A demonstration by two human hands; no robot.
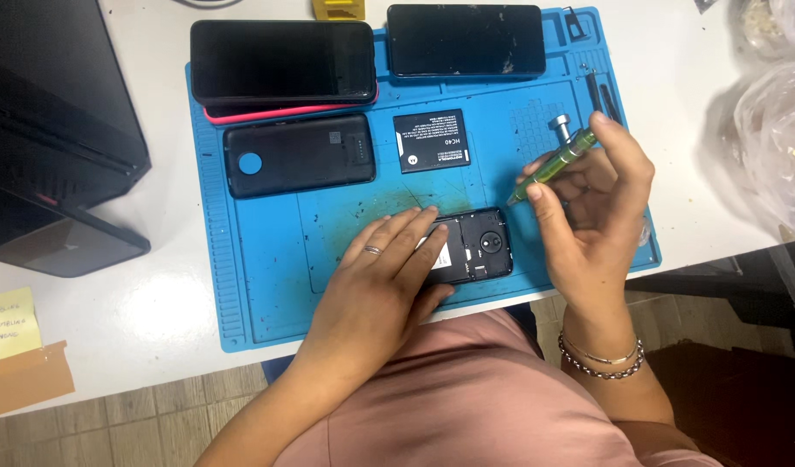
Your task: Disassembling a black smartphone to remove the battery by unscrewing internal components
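Observation:
My left hand lies flat on an opened black phone near the front edge of a blue work mat, pinning its left part. A ring is on one finger. My right hand is raised just right of the phone and grips a green screwdriver, its tip pointing down-left toward the phone's upper right corner. A black battery lies on the mat behind the phone. A black back cover with a round hole lies to the battery's left.
Two dark-screened phones lie along the mat's far edge, the left one on a red case. A black box stands at left, yellow notes at front left, clear plastic bags at right. The table's front edge is close.

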